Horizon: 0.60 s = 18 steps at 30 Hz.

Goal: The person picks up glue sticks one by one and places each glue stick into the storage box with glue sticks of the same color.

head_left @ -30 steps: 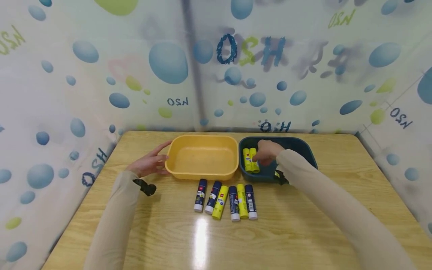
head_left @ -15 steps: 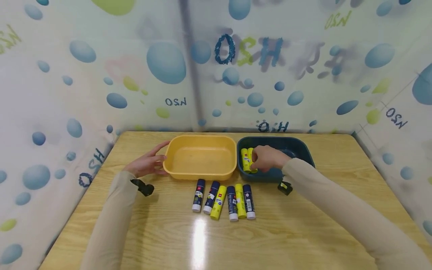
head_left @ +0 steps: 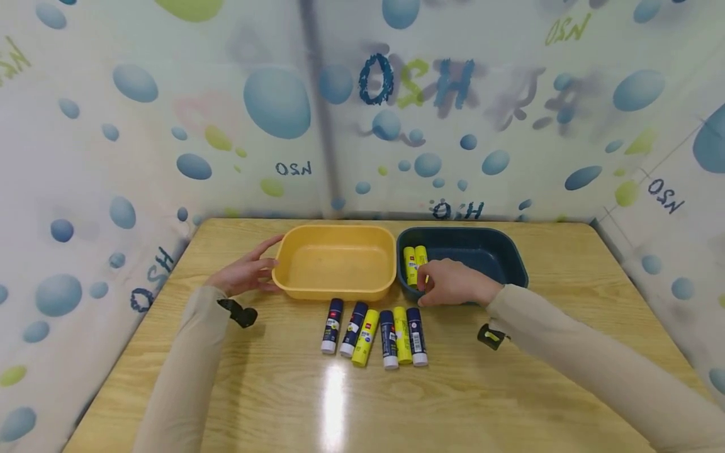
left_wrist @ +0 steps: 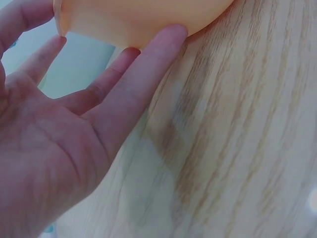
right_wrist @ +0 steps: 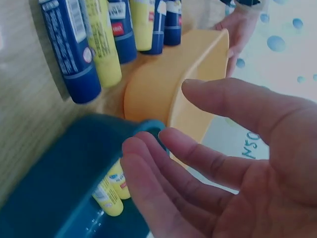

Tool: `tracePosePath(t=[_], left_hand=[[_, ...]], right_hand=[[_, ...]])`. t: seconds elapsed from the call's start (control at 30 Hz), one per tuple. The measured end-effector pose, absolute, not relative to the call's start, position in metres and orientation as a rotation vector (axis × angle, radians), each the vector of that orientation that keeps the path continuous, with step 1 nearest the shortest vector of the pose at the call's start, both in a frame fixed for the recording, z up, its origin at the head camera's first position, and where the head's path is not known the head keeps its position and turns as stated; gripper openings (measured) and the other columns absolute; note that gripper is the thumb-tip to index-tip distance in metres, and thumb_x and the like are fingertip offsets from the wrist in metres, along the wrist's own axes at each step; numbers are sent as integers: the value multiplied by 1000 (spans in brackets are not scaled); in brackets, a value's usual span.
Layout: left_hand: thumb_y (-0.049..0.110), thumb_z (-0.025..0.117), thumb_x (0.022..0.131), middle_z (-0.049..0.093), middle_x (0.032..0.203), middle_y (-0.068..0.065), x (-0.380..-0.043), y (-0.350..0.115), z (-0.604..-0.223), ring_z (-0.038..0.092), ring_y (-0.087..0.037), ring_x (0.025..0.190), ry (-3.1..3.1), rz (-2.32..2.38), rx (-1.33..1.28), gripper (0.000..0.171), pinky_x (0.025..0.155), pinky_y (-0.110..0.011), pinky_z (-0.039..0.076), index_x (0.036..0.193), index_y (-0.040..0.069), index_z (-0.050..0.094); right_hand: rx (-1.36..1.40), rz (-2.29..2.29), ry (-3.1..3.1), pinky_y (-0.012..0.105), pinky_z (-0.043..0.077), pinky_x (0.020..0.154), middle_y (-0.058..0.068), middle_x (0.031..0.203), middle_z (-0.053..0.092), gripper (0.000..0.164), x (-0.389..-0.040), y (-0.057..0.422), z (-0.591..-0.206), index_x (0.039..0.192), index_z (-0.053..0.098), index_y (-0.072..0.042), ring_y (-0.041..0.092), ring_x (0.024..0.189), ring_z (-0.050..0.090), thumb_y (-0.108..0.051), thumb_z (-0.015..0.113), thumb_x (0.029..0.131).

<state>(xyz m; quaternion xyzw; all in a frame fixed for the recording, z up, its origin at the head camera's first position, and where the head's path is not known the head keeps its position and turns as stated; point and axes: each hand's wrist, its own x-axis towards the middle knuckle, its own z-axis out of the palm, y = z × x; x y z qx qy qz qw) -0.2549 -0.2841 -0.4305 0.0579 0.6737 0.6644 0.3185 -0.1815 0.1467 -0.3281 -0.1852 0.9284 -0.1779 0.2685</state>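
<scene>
My left hand (head_left: 243, 275) touches the left wall of the yellow-orange plastic bin (head_left: 337, 294), fingers spread and fairly straight, as the left wrist view also shows on the bin's side (left_wrist: 114, 22). Over the near left edge of the dark blue bin (head_left: 498, 251) hovers my right hand (head_left: 455, 281), thumb and fingers apart with nothing between them in the right wrist view. Two yellow glue sticks (head_left: 410, 259) lie side by side at the left end of the dark blue bin, partly hidden by the right hand.
In front of the bins, several glue sticks lie in a row on the wooden table (head_left: 272, 390): dark blue ones (head_left: 332, 326) with white ends and yellow ones (head_left: 365, 338). A printed curtain wall (head_left: 226, 126) stands behind and at both sides.
My right hand has let go of the second yellow glue stick in the dark blue bin and moved back toward the near rim. The left hand stays at the yellow-orange bin.
</scene>
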Motion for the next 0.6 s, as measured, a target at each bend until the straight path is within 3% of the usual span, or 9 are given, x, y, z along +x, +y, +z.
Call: tracePosePath(t=[0.3, 0.6], left_hand=[[14, 46, 103, 4, 158, -13, -255, -286, -431, 40, -47, 127, 1782, 1748, 166, 68, 95, -57, 43, 156, 35, 8], [14, 46, 103, 7, 158, -14, -254, -285, -433, 50, -38, 120, 1780, 1749, 164, 68, 95, -56, 44, 156, 34, 7]], right_hand=[[-708, -550, 2449, 30, 47, 70, -2, 83, 59, 13, -168, 148, -339, 95, 65, -8, 16, 75, 53, -11, 72, 84], [-909, -533, 2328, 32, 49, 82, -1, 95, 63, 18, -163, 147, -360, 98, 66, -10, 17, 86, 55, -3, 74, 83]])
